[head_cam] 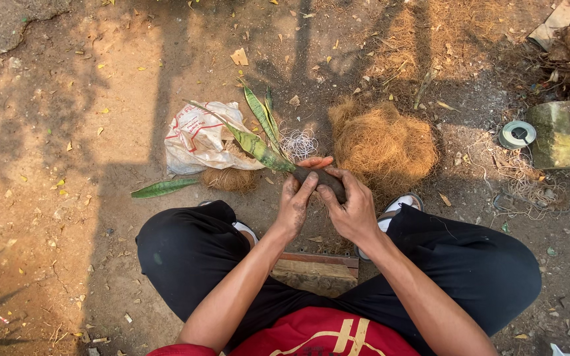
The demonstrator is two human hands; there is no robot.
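Nearest the camera, a red shirt with a yellow print is cut off by the lower edge, above it two black-trousered knees spread wide and a low wooden block point(315, 269) between them. Two bare forearms reach forward from there. The left hand point(296, 206) and the right hand point(352, 209) are both closed together around one dark, soil-covered root ball point(324, 179) of a single long-leaved green plant with yellow-edged blades point(258, 142); the fingers hide most of the root ball, and the leaves slant up and to the left of the hands.

Just left of the hands lies one small ball of brown fibre point(230, 178), and further left one loose green leaf point(163, 188) on the dirt. Behind that ball is one crumpled white sack with red print point(199, 138); its contents cannot be made out. Just beyond the hands sits a small tangle of pale thread point(298, 143). To the right of the hands is one big heap of brown coconut fibre point(384, 145). One white shoe tip point(400, 203) shows beside the right hand. Far right of the hands lie one grey roll of tape point(516, 134) and a mossy stone slab point(565, 135), cut off by the frame.
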